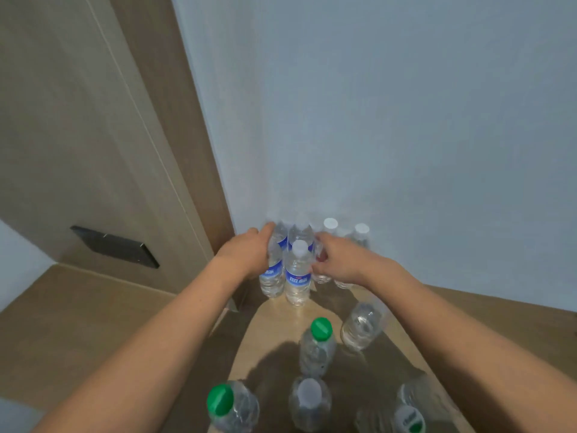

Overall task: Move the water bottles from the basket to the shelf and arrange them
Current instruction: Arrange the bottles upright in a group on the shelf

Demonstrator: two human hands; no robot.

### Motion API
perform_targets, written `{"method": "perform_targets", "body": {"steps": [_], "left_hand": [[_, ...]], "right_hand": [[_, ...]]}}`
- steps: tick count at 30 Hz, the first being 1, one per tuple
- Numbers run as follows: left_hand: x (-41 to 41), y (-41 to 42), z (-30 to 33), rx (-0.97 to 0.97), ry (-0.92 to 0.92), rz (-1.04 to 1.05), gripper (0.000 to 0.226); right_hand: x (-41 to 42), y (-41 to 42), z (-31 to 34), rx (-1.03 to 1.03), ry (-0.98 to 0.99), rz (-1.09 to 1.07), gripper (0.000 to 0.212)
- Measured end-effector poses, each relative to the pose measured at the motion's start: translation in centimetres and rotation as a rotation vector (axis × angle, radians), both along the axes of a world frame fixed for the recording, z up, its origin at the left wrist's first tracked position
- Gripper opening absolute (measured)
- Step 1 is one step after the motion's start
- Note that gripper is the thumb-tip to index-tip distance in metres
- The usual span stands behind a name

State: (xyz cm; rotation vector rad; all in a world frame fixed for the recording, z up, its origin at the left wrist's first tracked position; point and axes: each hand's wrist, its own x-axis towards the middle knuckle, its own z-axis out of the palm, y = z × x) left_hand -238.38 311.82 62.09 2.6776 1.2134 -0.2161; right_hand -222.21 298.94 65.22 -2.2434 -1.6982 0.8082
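Several clear water bottles stand on the wooden shelf top (274, 326). A cluster with blue labels and white caps stands in the far corner against the wall. My left hand (249, 254) curls round the left blue-label bottle (272, 276) of the cluster. My right hand (340, 260) grips a clear bottle (321, 276) on the cluster's right side, next to the front blue-label bottle (298, 276). Nearer to me stand a green-capped bottle (317, 345), another green-capped bottle (231, 407), a white-capped bottle (309, 404) and a capless-looking bottle (362, 326). No basket is in view.
A wooden door panel (93, 145) with a dark handle plate (115, 246) lies left of the shelf. A pale wall (406, 120) backs the bottles. Two white-capped bottles (359, 235) stand at the wall behind my right hand. A bottle with a green-and-white label (412, 417) is at the bottom right.
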Motion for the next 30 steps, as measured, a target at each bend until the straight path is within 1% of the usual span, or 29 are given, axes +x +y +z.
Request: {"method": "perform_targets", "body": {"steps": [3,5,9,11,14,17,20,23,24,26,29,30], "left_hand": [[-1.2,-2.4,1.6,0.076,-0.134,0.036,0.061],[-2.3,-4.5,2.7,0.089,-0.239,0.039,0.053],[-3.9,-10.2,4.5,0.080,-0.478,0.081,0.043],[-4.1,-13.6,5.2,0.062,-0.583,0.083,0.038],[-4.0,-17.9,5.2,0.014,-0.650,0.085,0.034],[-5.4,-20.3,4.7,0.054,-0.647,0.157,0.033],[-8.5,-21.7,4.1,0.139,-0.645,0.302,0.030],[-11.8,-22.7,3.3,0.228,-0.531,0.492,0.027],[-12.7,-22.9,3.0,0.214,-0.493,0.553,0.027],[-13.8,-23.0,2.2,0.120,-0.403,0.619,0.035],[-13.8,-22.3,0.2,-0.015,-0.190,0.598,0.057],[-13.5,-22.0,-0.7,-0.032,-0.144,0.581,0.055]], "right_hand": [[0.7,-3.1,0.8,0.019,-0.017,-0.027,0.059],[1.2,-5.4,1.3,0.021,-0.024,-0.034,0.060],[2.0,-9.5,2.4,0.032,-0.063,-0.024,0.049],[2.2,-11.2,2.5,0.060,-0.062,-0.020,0.051],[1.6,-13.1,2.8,0.105,-0.039,0.007,0.053],[-0.3,-13.9,2.5,0.151,0.005,0.086,0.046],[-1.8,-13.6,1.0,0.143,-0.032,0.186,0.050],[-2.7,-12.2,-0.6,0.165,-0.110,0.252,0.052],[-3.1,-11.6,-1.0,0.183,-0.151,0.259,0.050],[-3.9,-10.5,-1.7,0.198,-0.246,0.257,0.046],[-4.7,-8.9,-2.9,0.095,-0.362,0.276,0.037],[-4.8,-8.5,-3.3,0.073,-0.354,0.282,0.031]]}}
